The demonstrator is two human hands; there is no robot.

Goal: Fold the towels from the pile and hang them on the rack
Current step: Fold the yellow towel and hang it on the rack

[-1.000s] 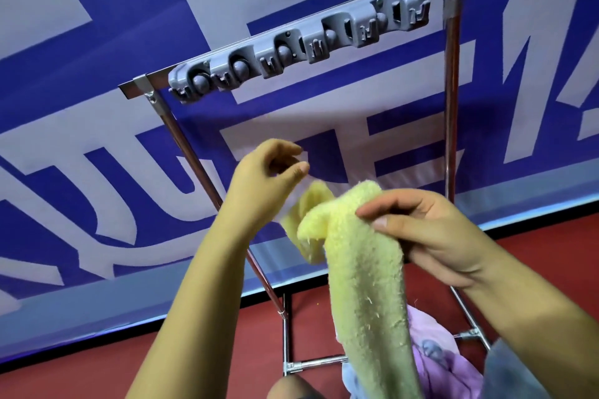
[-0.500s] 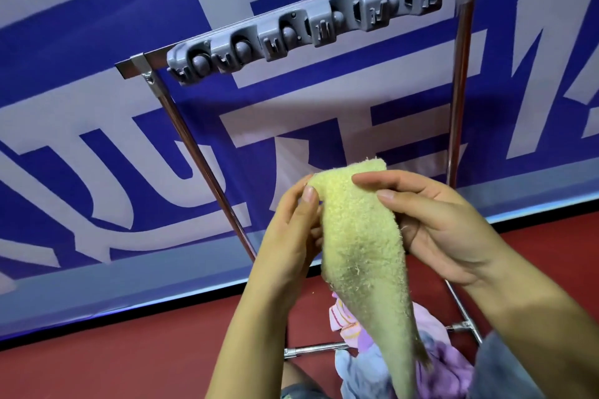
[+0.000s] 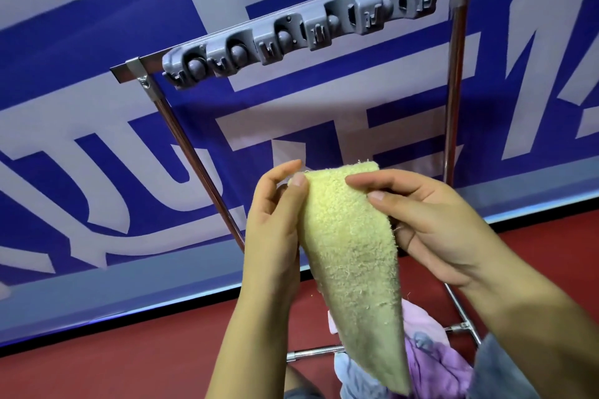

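A yellow fluffy towel, folded lengthwise, hangs down between my hands in the middle of the view. My left hand pinches its upper left edge with thumb and fingers. My right hand grips its upper right edge, fingers over the front. Above stands the metal rack, with a grey plastic hook strip fixed along its top bar. The pile of towels, purple and pale blue, lies on the floor at the rack's base, partly hidden by the yellow towel.
A blue and white banner covers the wall right behind the rack. The floor is red. The rack's chrome foot bars run low across the floor under my arms.
My left hand came in from the left and took the towel's upper edge. The towel's top went from bunched to a flat fold held by both hands.
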